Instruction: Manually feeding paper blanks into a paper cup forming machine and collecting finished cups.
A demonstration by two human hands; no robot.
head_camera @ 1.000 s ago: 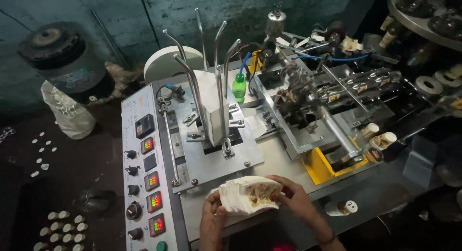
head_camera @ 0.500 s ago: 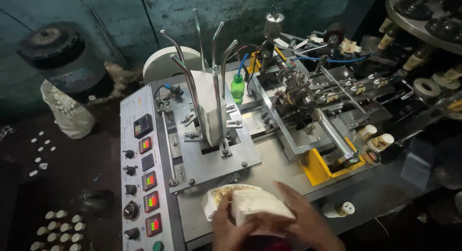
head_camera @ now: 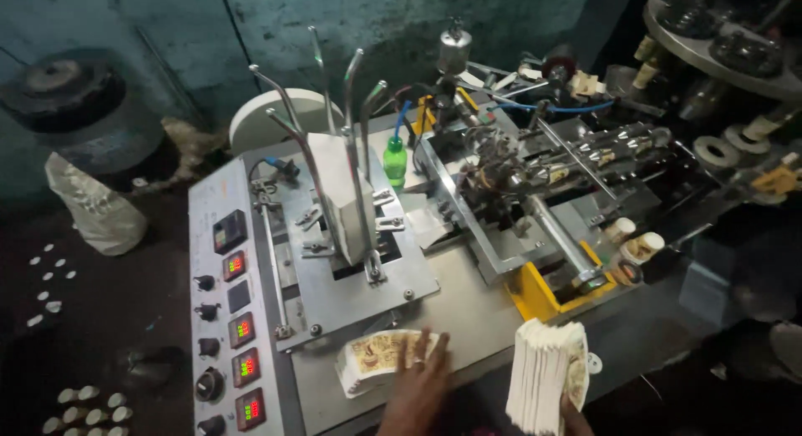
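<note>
A small pile of printed fan-shaped paper blanks [head_camera: 372,362] lies on the grey machine table [head_camera: 468,315] near its front edge. My left hand [head_camera: 418,384] lies flat on the pile's right end, fingers spread. To the right, off the table's edge, my right hand [head_camera: 573,416] grips a thick stack of white paper blanks [head_camera: 545,376] from below and holds it upright on edge. Only a little of that hand shows under the stack.
Behind the pile stands a feeder of bent metal rods [head_camera: 342,194] holding white blanks. A control panel [head_camera: 238,319] with knobs and red displays runs along the left. A green bottle [head_camera: 394,160], yellow block [head_camera: 543,290] and paper cups [head_camera: 635,244] sit farther right.
Both hands held one bundle of blanks at the table's front. Now part of it lies on the table under my left hand, and my right hand has moved right with a thick stack.
</note>
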